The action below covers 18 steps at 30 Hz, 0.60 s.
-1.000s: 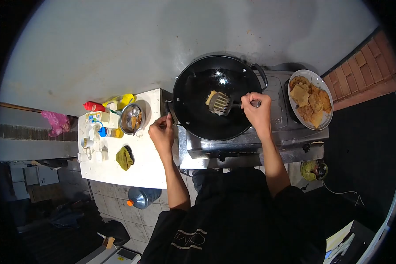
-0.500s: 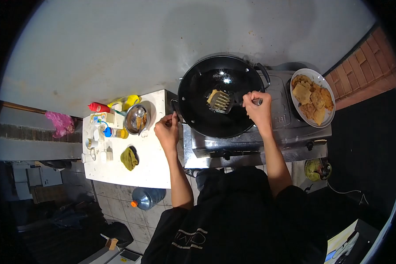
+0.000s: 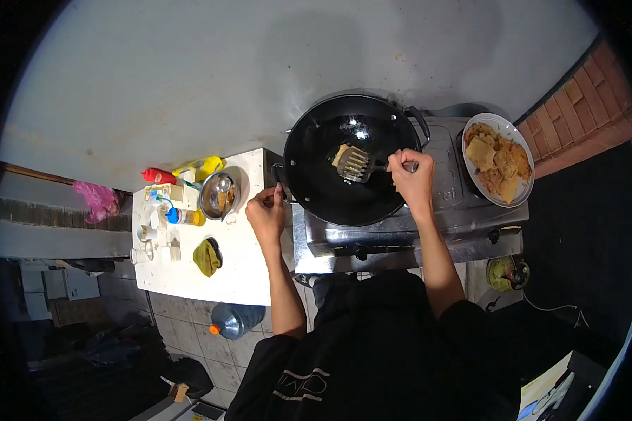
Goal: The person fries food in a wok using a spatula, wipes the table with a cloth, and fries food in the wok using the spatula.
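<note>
My right hand (image 3: 410, 175) is closed round the dark handle of a slotted spatula (image 3: 354, 164). The slotted head is low in a black wok (image 3: 323, 196), against a small yellowish piece of food (image 3: 340, 153) that it partly covers. Oil glistens on the wok's dark inside. On the near left side, my left hand (image 3: 265, 212) has its fingers closed at the wok's side handle (image 3: 279, 172), which they partly hide.
The wok stands on a metal stove (image 3: 442, 210). Right of it, an oval plate (image 3: 472, 125) bears fried flat pieces. A white table (image 3: 246, 263) at left carries a metal bowl (image 3: 213, 208), bottles and a green cloth (image 3: 206, 257). A water jug (image 3: 237, 321) lies below.
The whole view has shifted slightly, with the wok and plate a little lower. Both hands keep their grips, and the spatula stays at the food piece.
</note>
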Motion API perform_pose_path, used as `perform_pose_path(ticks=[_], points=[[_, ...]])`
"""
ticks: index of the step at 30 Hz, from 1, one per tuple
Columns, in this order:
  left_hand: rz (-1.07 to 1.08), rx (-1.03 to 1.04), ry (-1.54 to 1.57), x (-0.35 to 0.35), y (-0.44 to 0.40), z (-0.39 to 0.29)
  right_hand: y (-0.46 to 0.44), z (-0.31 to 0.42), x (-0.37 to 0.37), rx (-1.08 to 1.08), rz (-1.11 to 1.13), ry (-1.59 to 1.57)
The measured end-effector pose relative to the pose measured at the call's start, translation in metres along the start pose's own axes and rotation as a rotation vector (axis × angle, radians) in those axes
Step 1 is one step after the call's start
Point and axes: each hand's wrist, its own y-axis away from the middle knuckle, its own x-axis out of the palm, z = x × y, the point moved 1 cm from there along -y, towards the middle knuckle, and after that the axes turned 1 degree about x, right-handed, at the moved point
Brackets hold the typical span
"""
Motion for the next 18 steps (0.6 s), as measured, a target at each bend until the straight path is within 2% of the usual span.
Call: perform_pose_path(ticks=[2, 5, 7, 10, 15, 18], points=[[0.026, -0.024, 0.010, -0.001, 0.000, -0.002, 0.002, 0.003, -0.002, 0.026, 0.025, 0.017], [0.022, -0.033, 0.007, -0.001, 0.001, -0.004, 0.001, 0.003, -0.004, -0.070, 0.045, 0.083], [0.025, -0.031, 0.027, -0.001, 0.001, -0.002, 0.000, 0.005, -0.009, -0.287, 0.068, 0.134], [0.020, -0.023, 0.037, -0.001, 0.001, -0.001, 0.003, 0.027, -0.019, -0.382, 0.112, 0.180], [0.020, -0.065, 0.016, -0.001, 0.002, -0.007, 0.016, 0.037, -0.025, -0.449, 0.185, 0.273], [0.003, -0.016, 0.027, 0.000, 0.001, -0.004, 0.026, 0.040, -0.018, -0.465, 0.251, 0.256]])
